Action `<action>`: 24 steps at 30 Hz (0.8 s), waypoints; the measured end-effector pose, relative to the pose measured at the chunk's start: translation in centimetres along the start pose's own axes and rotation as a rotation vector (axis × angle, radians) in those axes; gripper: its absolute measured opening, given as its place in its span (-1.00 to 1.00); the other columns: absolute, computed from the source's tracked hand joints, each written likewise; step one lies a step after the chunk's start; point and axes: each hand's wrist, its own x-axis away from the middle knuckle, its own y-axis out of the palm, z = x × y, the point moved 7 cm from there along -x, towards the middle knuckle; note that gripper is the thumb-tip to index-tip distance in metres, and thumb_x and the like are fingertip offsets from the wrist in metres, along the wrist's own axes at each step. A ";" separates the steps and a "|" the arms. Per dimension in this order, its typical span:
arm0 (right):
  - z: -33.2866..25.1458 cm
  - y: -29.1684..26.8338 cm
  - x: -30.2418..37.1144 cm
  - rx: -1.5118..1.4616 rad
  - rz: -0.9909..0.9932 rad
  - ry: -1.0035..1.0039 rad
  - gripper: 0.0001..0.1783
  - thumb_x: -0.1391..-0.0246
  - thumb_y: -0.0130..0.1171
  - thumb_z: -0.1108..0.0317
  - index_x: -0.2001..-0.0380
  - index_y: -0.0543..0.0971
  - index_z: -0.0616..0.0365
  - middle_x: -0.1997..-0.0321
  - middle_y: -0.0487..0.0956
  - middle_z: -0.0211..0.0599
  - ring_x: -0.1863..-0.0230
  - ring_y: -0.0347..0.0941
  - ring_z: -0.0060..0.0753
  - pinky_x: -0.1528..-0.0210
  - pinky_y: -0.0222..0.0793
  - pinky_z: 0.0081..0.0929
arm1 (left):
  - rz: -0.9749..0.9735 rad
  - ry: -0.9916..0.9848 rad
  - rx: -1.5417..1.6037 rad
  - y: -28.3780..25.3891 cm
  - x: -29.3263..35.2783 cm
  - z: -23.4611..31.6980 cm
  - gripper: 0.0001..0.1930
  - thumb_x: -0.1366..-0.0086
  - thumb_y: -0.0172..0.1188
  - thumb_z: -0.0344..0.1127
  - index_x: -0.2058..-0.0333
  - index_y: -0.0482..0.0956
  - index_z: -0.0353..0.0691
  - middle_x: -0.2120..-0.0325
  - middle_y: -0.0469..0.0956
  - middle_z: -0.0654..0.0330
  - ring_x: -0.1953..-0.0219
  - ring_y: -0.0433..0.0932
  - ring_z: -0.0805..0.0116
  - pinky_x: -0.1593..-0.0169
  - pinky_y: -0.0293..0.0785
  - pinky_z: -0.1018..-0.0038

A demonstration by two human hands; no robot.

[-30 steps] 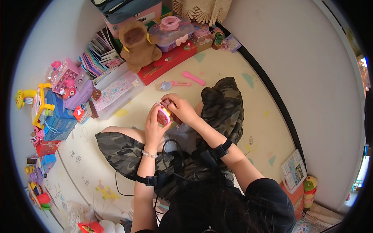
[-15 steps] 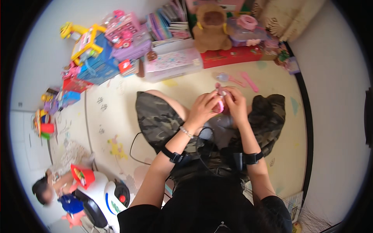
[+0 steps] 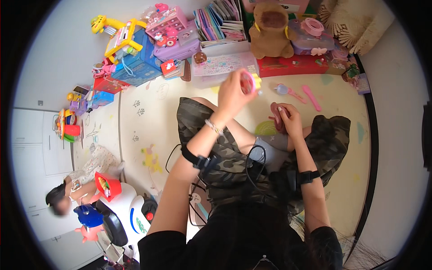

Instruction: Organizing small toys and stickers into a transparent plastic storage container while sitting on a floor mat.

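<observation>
Raised and bent at the wrist, my left hand (image 3: pixel 231 95) is closed around a small round pink-rimmed piece (image 3: pixel 250 83) with a red inside. It is held above the floor mat, in front of a clear-sided box. My right hand (image 3: pixel 290 120), lower and to the right, grips a dusty-pink, soft-looking piece (image 3: pixel 276 116) with a looped shape; its exact kind is unclear. Beyond that hand, a pink-handled piece with a pale blue round head (image 3: pixel 282 89) and a pink stick (image 3: pixel 311 98) lie on the mat.
Against the far wall stand a brown plush animal (image 3: pixel 272 36), upright books (image 3: pixel 219 24), a clear-sided box (image 3: pixel 220 67) and a blue box (image 3: pixel 137 58) with toys on top. At lower left, another person (image 3: pixel 78 189) is near a red container (image 3: pixel 108 186) and a white ride-on toy (image 3: pixel 128 209).
My hands were together and have come apart. The left has lifted up with the pink-rimmed piece; the right stays low with the dusty-pink piece. The whole view has shifted slightly.
</observation>
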 end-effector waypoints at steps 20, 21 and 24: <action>1.0 0.0 -1.0 -0.492 0.076 0.266 -0.81 -0.18 0.03 0.46 0.20 0.49 0.35 0.27 0.53 -0.26 0.30 0.51 -0.49 0.32 0.60 -0.49 | 0.027 -0.252 -0.658 2.3 -15.8 -16.2 -0.31 0.09 0.34 0.09 0.07 0.44 -0.29 0.21 0.52 -0.12 0.19 0.54 -0.06 0.11 0.45 0.14; 1.2 0.1 -1.0 -0.488 0.073 0.270 -0.81 -0.18 0.03 0.46 0.20 0.49 0.36 0.27 0.53 -0.25 0.31 0.52 -0.49 0.32 0.60 -0.49 | 0.017 -0.252 -0.646 2.9 -15.7 -16.3 -0.31 0.10 0.35 0.09 0.09 0.44 -0.30 0.19 0.52 -0.10 0.18 0.54 -0.06 0.10 0.43 0.16; 1.9 0.2 -1.2 -0.450 0.084 0.272 -0.82 -0.18 0.03 0.46 0.20 0.49 0.35 0.28 0.53 -0.25 0.33 0.53 -0.48 0.33 0.58 -0.51 | 0.014 -0.195 -0.624 4.2 -15.9 -14.7 -0.31 0.11 0.37 0.10 0.13 0.44 -0.32 0.14 0.48 -0.07 0.15 0.52 -0.06 0.07 0.41 0.18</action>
